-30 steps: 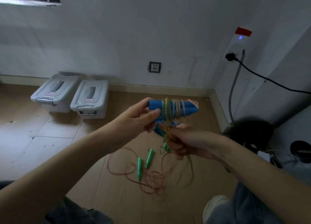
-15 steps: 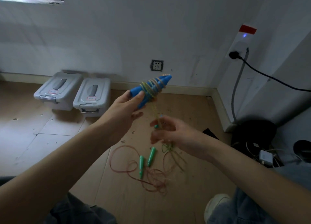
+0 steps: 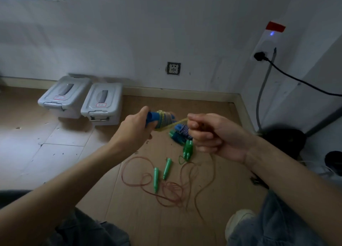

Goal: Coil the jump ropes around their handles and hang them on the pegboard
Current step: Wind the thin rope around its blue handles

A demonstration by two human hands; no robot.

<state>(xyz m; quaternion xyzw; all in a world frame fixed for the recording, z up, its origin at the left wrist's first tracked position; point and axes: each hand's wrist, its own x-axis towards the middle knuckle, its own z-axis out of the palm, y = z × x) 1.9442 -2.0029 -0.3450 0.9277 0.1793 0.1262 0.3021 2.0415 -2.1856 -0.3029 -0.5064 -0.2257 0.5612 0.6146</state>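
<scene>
Blue handles [image 3: 153,117] lie level, tips pointing right, gripped by left hand [image 3: 135,131]; right hand [image 3: 212,132] pinches the yellow rope [image 3: 177,122].

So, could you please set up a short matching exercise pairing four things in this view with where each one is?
Things
1. blue handles
2. yellow rope
3. two loose green handles
4. grey storage boxes

Places
A. on the floor against the wall, side by side
B. gripped in the left hand
C. lying on the floor amid loops of reddish rope
D. stretched from the coil to the right hand

Pairs: 1-B, 2-D, 3-C, 4-A
</scene>
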